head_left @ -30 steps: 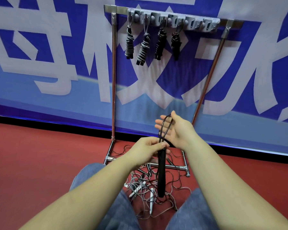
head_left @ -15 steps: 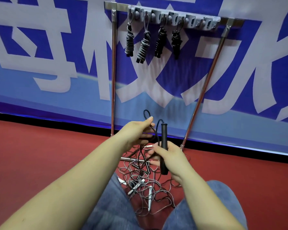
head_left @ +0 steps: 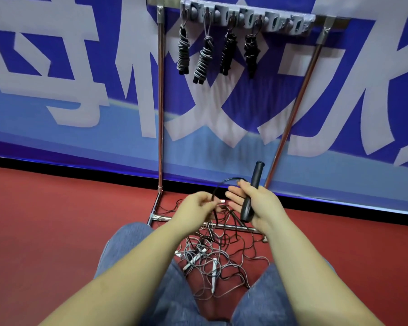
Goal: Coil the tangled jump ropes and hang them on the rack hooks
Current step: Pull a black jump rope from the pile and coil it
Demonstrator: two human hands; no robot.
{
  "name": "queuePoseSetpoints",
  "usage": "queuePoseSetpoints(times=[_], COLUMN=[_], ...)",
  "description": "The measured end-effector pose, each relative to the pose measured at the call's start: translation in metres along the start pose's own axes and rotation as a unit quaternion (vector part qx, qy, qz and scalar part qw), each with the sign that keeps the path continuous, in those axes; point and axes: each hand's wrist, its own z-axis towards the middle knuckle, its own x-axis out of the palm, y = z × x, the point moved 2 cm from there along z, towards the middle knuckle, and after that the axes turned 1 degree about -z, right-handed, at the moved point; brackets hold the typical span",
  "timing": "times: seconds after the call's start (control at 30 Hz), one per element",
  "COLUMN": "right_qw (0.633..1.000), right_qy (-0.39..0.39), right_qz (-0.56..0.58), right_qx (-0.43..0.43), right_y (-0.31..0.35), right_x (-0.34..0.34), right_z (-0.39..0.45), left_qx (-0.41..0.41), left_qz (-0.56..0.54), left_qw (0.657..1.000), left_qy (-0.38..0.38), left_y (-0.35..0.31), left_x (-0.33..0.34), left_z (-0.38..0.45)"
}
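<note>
Floor: red, tangled thin ropes point(head_left: 212, 262) heaped below chrome rack point(head_left: 160, 114).
Right hand point(head_left: 254, 203): grips black handle point(head_left: 251, 191) upright as coiling core.
Left hand point(head_left: 196, 208): pinches black cord point(head_left: 224, 183), feeding a loop.

Bright, even light — soft focus, edges warped

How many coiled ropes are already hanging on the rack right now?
4, side by side on the left half of the hook bar: first bundle, second, third, fourth. The hooks further right show no rope.

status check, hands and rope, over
Right hand holds black handle. Left hand pinches its cord. Four coiled ropes hung. Tangled pile on floor.
</note>
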Motion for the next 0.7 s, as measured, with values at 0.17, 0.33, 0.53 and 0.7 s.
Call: queuePoseSetpoints(times=[0.17,0.33,0.53,0.7], right_qw=[0.969,0.952,0.926,0.962], right_qy=[0.023,0.015,-0.021,-0.041], right_qz=[-0.234,-0.286,-0.335,-0.218], right_qx=[-0.077,-0.107,-0.173,-0.156], right_y=[-0.031,-0.052,-0.044,-0.035], right_x=[-0.01,-0.008,-0.002,0.002], right_z=[-0.009,-0.013,-0.013,-0.014], left_qx=[-0.057,-0.076,-0.071,-0.046], left_qz=[-0.201,-0.28,-0.314,-0.305], left_qw=[0.977,0.956,0.946,0.951], left_qy=[-0.051,-0.035,-0.028,0.004], left_y=[-0.025,-0.049,-0.059,-0.054], left_x=[-0.016,-0.021,-0.02,-0.018], left_z=[0.0,0.002,0.004,0.005])
